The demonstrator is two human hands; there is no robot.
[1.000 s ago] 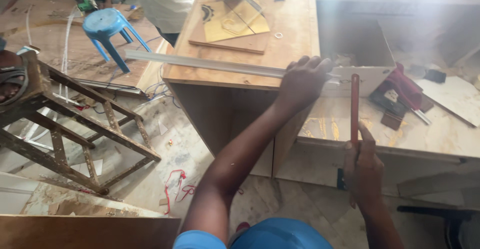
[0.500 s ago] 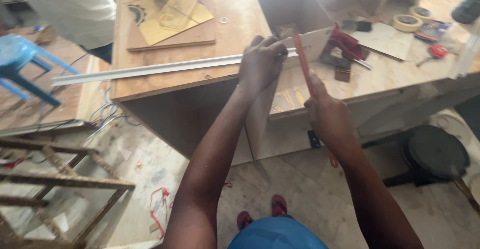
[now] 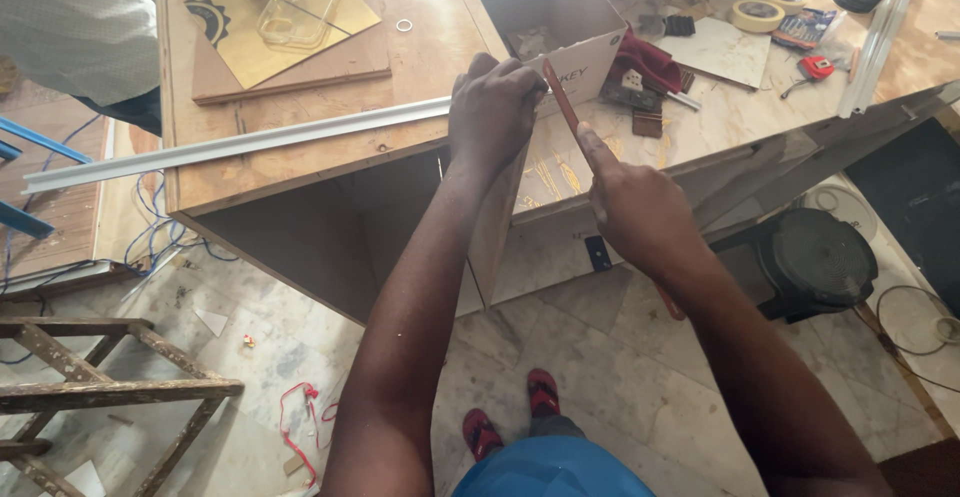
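Clamped over the aluminium rail [image 3: 250, 144] on the bench [image 3: 300, 172], left hand [image 3: 493, 107] steadies; right hand [image 3: 640, 207] pinches a red hacksaw blade [image 3: 562, 97]; rail likely light, stiff, slippery.

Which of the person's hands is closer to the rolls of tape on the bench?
Right. The right hand holds a red-handled tool on the side toward the tape rolls, though well short of them; the left hand presses on the long metal strip, farther away.

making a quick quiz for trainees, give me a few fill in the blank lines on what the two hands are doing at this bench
1. The left hand presses down on a long ____ rail.
2. The right hand grips a thin red-brown ____.
3. The rail lies across a ____ workbench.
4. Two rolls of ____ sit at the far right.

Missing words: metal; file; wooden; tape
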